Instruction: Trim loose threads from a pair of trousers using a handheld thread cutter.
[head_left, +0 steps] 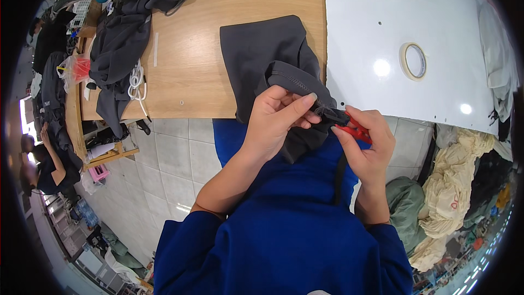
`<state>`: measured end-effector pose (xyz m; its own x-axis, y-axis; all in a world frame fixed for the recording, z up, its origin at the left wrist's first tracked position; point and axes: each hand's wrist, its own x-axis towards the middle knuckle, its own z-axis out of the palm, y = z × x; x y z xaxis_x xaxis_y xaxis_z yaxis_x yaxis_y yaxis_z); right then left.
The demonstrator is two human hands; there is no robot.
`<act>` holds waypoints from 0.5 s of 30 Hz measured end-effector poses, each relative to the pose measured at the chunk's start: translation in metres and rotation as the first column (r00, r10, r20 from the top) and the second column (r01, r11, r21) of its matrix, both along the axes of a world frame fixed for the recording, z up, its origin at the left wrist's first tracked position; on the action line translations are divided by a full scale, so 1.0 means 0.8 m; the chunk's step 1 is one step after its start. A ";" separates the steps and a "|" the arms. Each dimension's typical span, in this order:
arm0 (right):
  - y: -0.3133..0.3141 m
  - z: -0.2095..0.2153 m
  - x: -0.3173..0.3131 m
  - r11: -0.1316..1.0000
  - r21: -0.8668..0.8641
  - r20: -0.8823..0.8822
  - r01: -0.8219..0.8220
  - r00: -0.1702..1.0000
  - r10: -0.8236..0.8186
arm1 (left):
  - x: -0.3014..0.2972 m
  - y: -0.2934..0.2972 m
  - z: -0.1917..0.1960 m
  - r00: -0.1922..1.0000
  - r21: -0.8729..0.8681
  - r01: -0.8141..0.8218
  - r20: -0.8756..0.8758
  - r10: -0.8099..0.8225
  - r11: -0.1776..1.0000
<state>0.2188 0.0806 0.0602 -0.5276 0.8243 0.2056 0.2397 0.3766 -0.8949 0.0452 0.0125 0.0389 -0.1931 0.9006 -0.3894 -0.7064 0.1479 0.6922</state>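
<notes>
A dark grey garment point(266, 43) lies partly on the wooden table and hangs over its front edge towards my lap. My left hand point(281, 117) pinches the garment's folded edge, where a dark zipper point(292, 79) runs along it. In my right hand point(368, 139) is a pair of red-handled pliers point(357, 129), gripped between thumb and fingers. Their dark jaws are at the zipper's end, right beside my left fingertips. Whether the jaws touch the zipper teeth cannot be made out.
A roll of tape point(413, 61) lies on the white tabletop point(371, 0) at right. More dark garments point(123, 43) and a white cord point(136, 83) hang at the left. Cream cloth point(453, 186) is heaped at lower right. Another person point(52, 169) is at far left.
</notes>
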 end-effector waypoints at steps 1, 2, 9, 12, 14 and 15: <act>0.001 0.001 -0.001 0.997 0.063 0.024 0.039 0.999 -0.040 | 0.001 0.001 0.001 1.000 -0.007 -0.003 0.011 0.004 1.000; 0.002 0.001 -0.002 0.989 0.127 0.046 0.075 0.996 -0.082 | 0.003 0.002 0.002 1.000 -0.014 -0.007 0.022 0.007 1.000; 0.005 -0.010 0.001 0.967 0.245 0.110 0.073 0.989 -0.103 | 0.008 0.004 0.007 0.999 0.057 -0.017 0.029 0.016 0.998; 0.003 -0.010 0.001 0.957 0.274 0.110 0.092 0.986 -0.127 | 0.010 0.001 0.008 1.000 0.037 0.008 0.015 -0.009 0.999; 0.004 -0.009 0.000 0.942 0.327 0.135 0.075 0.983 -0.125 | 0.012 0.001 0.013 1.000 0.047 0.010 0.025 -0.011 0.999; 0.005 -0.007 0.000 0.942 0.326 0.135 0.075 0.983 -0.125 | 0.013 0.001 0.013 1.000 0.047 0.011 0.025 -0.012 0.999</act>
<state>0.2185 0.0846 0.0543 -0.4913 0.7788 0.3899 0.4143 0.6028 -0.6820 0.0559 0.0131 0.0492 -0.1737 0.9199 -0.3515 -0.7219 0.1239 0.6809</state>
